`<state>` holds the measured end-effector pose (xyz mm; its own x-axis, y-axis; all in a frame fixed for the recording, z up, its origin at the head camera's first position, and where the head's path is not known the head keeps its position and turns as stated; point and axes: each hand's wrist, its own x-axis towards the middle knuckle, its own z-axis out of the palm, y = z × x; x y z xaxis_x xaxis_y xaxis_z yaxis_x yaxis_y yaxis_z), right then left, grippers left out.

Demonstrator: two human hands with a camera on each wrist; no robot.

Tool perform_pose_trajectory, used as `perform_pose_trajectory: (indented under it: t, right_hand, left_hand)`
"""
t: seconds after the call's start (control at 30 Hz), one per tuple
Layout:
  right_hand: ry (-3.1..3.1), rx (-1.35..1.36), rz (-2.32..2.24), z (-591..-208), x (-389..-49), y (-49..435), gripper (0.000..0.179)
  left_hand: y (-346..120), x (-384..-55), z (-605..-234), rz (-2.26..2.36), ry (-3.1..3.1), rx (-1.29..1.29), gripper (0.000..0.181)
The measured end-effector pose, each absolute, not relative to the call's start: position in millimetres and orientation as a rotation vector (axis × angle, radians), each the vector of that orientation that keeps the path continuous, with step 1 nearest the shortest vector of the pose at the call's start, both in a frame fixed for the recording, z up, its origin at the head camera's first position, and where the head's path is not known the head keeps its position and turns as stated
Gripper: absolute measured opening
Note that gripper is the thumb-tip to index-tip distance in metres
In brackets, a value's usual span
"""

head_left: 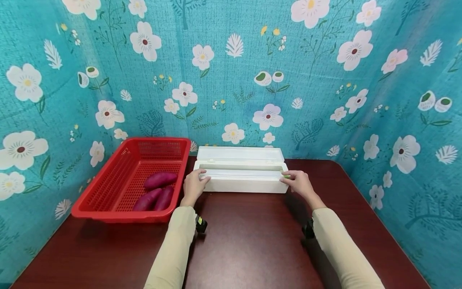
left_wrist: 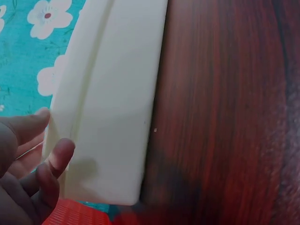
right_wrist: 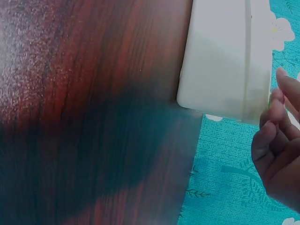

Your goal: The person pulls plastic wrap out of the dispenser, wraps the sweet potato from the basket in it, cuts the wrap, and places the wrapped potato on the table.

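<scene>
A long white box (head_left: pixel 245 185) with its hinged lid (head_left: pixel 240 154) raised lies across the back of the table. Along its opening runs a pale, translucent roll (head_left: pixel 245 173), with a bit of green at the right end. My left hand (head_left: pixel 193 187) pinches the roll's left end, thumb and fingers at the box's upper edge. At the opposite end, my right hand (head_left: pixel 300 183) pinches the roll, thumb low and fingers above. In the left wrist view, the fingers (left_wrist: pixel 61 157) overlap the box's rim. In the right wrist view, curled fingers (right_wrist: pixel 274 115) are beside the box's corner.
To the left stands a red plastic basket (head_left: pixel 104 216) with purple sweet potatoes (head_left: pixel 160 180) inside. A dark reddish-brown table (head_left: pixel 249 241) lies under everything. Teal floral cloth (head_left: pixel 231 92) hangs close behind the box and along both sides.
</scene>
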<state>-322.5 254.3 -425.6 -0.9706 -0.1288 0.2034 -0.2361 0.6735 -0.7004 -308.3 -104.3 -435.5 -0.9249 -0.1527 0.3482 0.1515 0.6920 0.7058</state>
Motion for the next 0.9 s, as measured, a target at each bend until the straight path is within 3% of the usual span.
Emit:
perform_pose_trajectory:
  t: [0.4,0.9]
  right_hand:
    - [-2.931,0.253,1.284,-420,-332,253,0.042]
    - [-3.002,0.213,1.295,-413,-338,253,0.028]
  left_hand:
    - [-106,-315,-432,-0.976,-2.67,0.008,0.033]
    - [-101,-322,-425,-1.027,-2.735,0.189,0.019]
